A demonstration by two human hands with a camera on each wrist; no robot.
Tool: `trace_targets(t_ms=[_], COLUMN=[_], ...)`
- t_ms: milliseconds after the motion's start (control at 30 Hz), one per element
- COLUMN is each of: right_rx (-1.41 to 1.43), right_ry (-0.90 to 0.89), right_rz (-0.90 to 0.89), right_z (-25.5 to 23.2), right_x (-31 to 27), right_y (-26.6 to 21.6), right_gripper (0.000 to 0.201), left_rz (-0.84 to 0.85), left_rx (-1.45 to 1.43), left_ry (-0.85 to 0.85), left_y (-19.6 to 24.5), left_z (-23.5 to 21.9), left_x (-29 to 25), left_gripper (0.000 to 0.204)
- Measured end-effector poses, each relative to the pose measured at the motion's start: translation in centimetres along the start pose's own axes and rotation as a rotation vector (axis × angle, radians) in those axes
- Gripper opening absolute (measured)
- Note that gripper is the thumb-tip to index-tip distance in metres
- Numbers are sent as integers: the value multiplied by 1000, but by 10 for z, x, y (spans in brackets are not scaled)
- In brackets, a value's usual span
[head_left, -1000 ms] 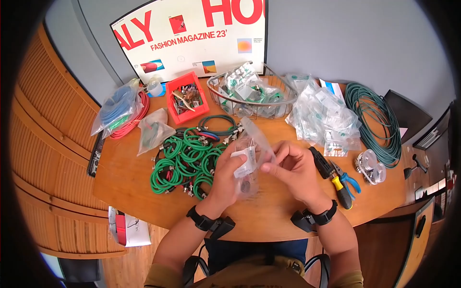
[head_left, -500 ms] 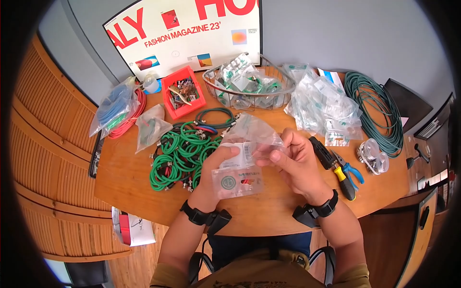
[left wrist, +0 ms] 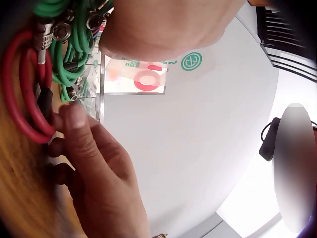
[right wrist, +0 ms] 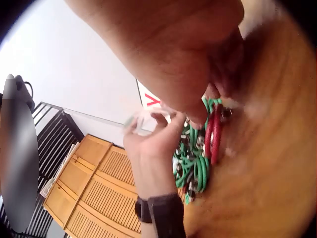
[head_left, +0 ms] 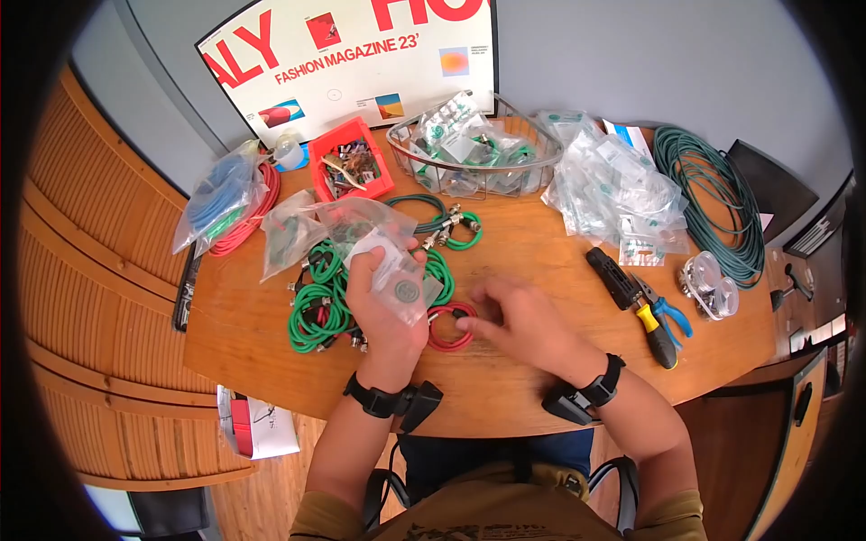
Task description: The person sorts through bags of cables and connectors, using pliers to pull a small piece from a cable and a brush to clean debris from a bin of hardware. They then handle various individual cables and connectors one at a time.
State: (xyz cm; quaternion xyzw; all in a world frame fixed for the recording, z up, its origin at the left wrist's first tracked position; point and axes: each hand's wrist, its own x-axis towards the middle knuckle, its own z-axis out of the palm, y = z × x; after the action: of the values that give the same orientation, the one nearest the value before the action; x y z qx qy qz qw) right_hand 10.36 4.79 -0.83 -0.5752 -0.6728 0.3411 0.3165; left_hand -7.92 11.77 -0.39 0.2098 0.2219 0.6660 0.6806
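Note:
My left hand (head_left: 390,329) is raised above the cable heap and holds a clear plastic bag (head_left: 408,290) with a white label and a green round logo. Below and to its right, a coiled red cable (head_left: 450,343) with a black sleeve lies on the wooden table. My right hand (head_left: 523,329), blurred, is at the right edge of this coil. In the left wrist view its loosely bent fingers (left wrist: 58,147) point down to the red loops, thumb apart from them. Green coiled cables (head_left: 317,311) with metal connectors lie left of the bag, partly hidden behind my left hand.
A wire basket (head_left: 548,169) with bagged cables and a red bin (head_left: 382,185) stand at the back. Flat clear bags (head_left: 622,203) lie right, beside a dark green cable coil (head_left: 749,230). Closer are a yellow-black tool (head_left: 648,317), blue-handled pliers (head_left: 674,317) and tubs of connectors (head_left: 713,287).
My left hand has carried the bag left and up, over the green cables. The right hand has let go of the bag and moved down to the red cable, now in plain view.

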Motion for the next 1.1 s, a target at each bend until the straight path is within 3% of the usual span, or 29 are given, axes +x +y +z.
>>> trace_targets(t_ms=[67, 200, 267, 400, 500, 533, 600, 633, 667, 733, 767, 900, 1100], right_rx=[-217, -105, -49, 8, -18, -16, 215, 203, 202, -72, -156, -210, -138], right_ry=[93, 121, -3, -74, 471, 472, 775, 805, 807, 812, 798, 805, 794], right_rz=[-135, -200, -136, -53, -131, -133, -371, -532, -531, -804, -842, -860, -712], right_z=[11, 13, 6, -20, -36, -35, -34, -33, -34, -34, -35, -32, -33], right_x=[-4, -4, -4, -3, -2, -2, -4, -6, -8, -12, -15, -11, -3], right_y=[0, 5, 5, 4, -1, -2, -2, 1, 1, -2, -10, -7, 0], right_gripper=[29, 26, 26, 28, 27, 27, 30, 35, 35, 36, 40, 42, 35], left_rz=[37, 124, 156, 175, 191, 193, 171, 168, 186, 206, 227, 289, 383], left_rx=[46, 167, 206, 275, 330, 332, 390, 390, 456, 522, 585, 762, 1113], left_ry=[6, -15, -44, -115, -114, -115, -124, -127, -124, -119, -171, -290, -460], left_y=[-5, -18, -20, -20, -22, -23, -24, -26, -30, -32, -32, -32, -28], left_z=[2, -5, 1, 3, 5, 6, 8, 6, 1, -4, -4, 0, 6], left_x=[-3, -3, -7, -7, -7, -7, -10, -9, -7, -5, -4, -6, -15], left_gripper=[37, 37, 39, 41, 43, 43, 48, 48, 50, 53, 51, 47, 42])
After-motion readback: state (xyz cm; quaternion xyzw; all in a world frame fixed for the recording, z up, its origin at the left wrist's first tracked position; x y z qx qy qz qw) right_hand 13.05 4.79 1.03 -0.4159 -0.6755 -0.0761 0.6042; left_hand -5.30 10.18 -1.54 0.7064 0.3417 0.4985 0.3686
